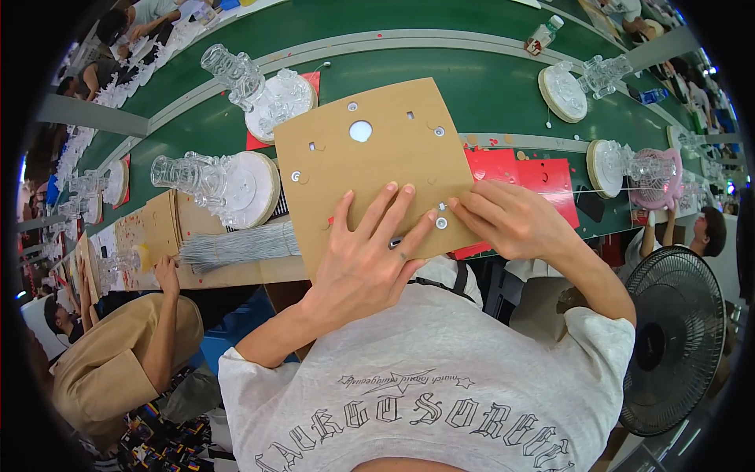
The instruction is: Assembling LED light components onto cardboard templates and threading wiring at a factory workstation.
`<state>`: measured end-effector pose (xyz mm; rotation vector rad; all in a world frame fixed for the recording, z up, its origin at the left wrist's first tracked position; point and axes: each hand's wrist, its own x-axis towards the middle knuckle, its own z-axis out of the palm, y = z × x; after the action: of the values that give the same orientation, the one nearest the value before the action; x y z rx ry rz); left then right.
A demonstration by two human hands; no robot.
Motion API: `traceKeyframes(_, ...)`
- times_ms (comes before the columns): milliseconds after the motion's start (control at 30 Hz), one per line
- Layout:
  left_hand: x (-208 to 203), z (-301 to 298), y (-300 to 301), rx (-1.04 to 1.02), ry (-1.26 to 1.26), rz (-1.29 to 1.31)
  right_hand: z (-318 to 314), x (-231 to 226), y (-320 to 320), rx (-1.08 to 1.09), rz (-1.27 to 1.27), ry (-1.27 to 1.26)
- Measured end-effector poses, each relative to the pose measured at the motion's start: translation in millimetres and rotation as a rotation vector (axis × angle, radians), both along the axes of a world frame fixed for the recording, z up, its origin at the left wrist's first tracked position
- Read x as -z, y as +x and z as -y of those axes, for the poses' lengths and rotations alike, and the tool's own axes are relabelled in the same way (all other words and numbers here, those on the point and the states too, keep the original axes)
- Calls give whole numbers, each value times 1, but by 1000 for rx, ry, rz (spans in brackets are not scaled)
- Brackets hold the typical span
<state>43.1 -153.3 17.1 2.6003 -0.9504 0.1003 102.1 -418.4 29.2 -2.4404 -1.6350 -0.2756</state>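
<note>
The capped bottle lies on the far side of the green desk, clear-walled, with something red-brown low in it (contents or label, I cannot tell which); the clear, bulky pieces on round white bases, one lower left, one upper left and others to the right, look like vessels, though whether anything is inside them is too glassy to tell.

The brown panel lies directly under the left hand, which is palm down with its fingers spread apart on the panel's near half; the right hand is at the panel's near right corner, thumb and fingertips drawn together just beside a small white fitting (whether they are clamped on it is hidden); a white round piece sits just below that fitting, and a large round hole opens near the panel's far edge.

The panel's near edge reaches the person's shirt; its left edge meets a bundle of grey wires and stands just beside the lower left base; red sheets show past its right edge; beyond its far edge, green surface runs to a pale rail; a black fan stands near the right elbow.
</note>
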Motion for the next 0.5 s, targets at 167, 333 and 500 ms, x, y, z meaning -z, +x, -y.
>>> traceKeyframes(167, 3, -2, 1, 24, -50, 7, -2, 0, 0, -26, 26, -10)
traceKeyframes(333, -1, -2, 2, 18, -42, -29, -8, 0, -2, -53, 82, 11)
traceKeyframes(500, 1, -2, 0, 10, -51, -21, 6, -3, -1, 15, -12, 64)
